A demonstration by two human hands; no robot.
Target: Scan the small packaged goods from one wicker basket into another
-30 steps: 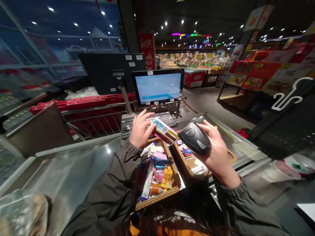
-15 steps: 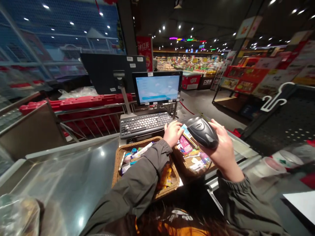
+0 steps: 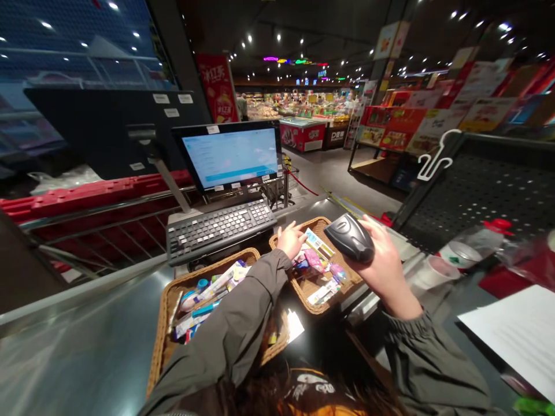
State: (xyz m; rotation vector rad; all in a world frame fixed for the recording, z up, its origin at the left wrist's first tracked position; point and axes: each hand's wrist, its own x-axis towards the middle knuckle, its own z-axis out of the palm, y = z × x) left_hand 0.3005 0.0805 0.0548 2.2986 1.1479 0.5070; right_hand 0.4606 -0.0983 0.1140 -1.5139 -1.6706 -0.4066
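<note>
The right hand [image 3: 384,263] grips the scanner [image 3: 350,237] firmly, while the left hand [image 3: 290,240], fingers loosely curled, rests on packets in the far basket [image 3: 323,222]; best set each packet flat there.

Two woven wicker baskets [image 3: 173,300] [image 3: 323,222], one black handheld barcode scanner [image 3: 350,237], one black keyboard [image 3: 219,228] and one lit monitor [image 3: 229,156] are counted.

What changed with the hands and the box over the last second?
The left hand carried the box rightward from above the left basket into the right basket and now rests beside it there. The right hand stays clamped on the scanner, raised.
</note>
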